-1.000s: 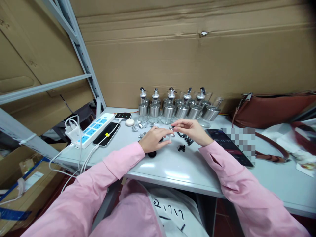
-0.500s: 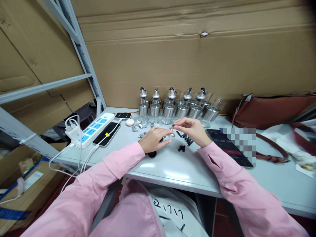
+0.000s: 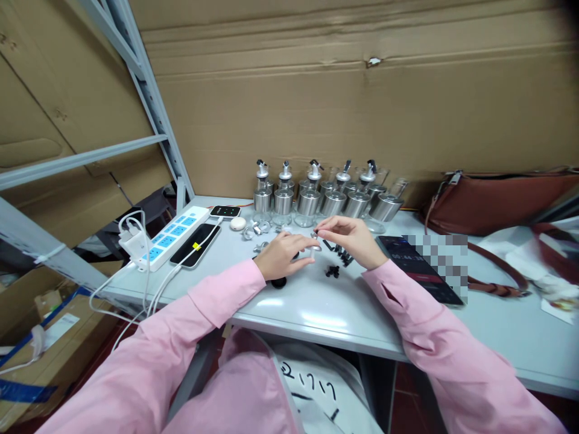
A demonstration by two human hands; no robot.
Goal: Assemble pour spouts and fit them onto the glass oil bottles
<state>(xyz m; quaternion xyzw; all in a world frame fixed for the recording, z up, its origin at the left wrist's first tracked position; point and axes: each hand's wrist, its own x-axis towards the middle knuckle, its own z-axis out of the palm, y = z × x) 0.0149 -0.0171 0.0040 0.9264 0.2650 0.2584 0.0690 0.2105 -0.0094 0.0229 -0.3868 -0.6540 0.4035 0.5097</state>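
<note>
My left hand (image 3: 284, 256) is closed, its thumb and fingertips around a small silver pourer top (image 3: 315, 248). My right hand (image 3: 351, 240) pinches a tiny black piece (image 3: 316, 231) against the upper end of that top. Just below the right hand lie small black plugs (image 3: 333, 271) and black flip-lid pieces (image 3: 345, 258). A round black cap (image 3: 279, 282) shows partly under the left hand. Loose silver collars (image 3: 250, 231) rest beyond it. Behind both hands stand several glass-and-steel oil bottles (image 3: 309, 204); those in front mostly carry pourer tops, and one at the right leans.
On the left are a white power strip (image 3: 174, 237), a phone (image 3: 196, 245) with cables, a small black device (image 3: 225, 211) and a white round case (image 3: 237, 223). A tablet (image 3: 418, 268) and brown handbag (image 3: 497, 202) lie right. Cardboard (image 3: 280, 102) backs the table.
Both hands stay almost in place. The pourer top and the black piece have shifted only slightly between the fingertips.
</note>
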